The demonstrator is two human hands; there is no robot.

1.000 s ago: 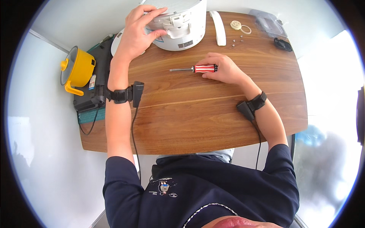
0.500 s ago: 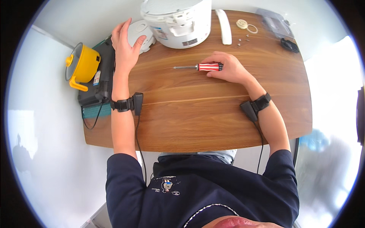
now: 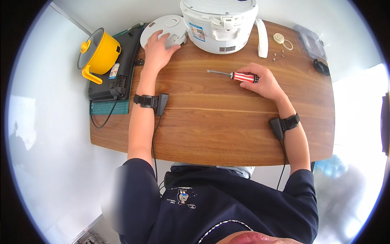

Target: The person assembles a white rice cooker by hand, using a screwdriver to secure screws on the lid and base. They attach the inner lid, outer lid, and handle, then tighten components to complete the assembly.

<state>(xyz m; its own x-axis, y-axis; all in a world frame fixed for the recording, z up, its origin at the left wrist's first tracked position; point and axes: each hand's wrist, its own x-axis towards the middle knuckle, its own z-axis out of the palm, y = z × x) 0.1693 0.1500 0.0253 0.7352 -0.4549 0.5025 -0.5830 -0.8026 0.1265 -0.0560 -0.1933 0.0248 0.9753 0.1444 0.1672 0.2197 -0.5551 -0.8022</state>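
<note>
Rice cooker (image 3: 219, 24) upside down at far edge of counter (image 3: 227, 130), top cut off by frame; contents not visible. Yellow pot (image 3: 99, 53) on black appliance (image 3: 118, 69) at left, interior hidden. Left hand (image 3: 158, 51) flat, fingers spread, on round white plate (image 3: 164, 28). Right hand (image 3: 262, 81) closed around red-and-white striped screwdriver (image 3: 239, 76), lying on counter. Small screws (image 3: 278, 55) near white ring (image 3: 287, 44), hard to make out.

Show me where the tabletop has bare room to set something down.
The widest bare stretch of the table is the near half, between the two forearms, below the screwdriver. The far edge is crowded: round white lid under the left hand, white cooker, small parts. The right hand holds the screwdriver.
</note>
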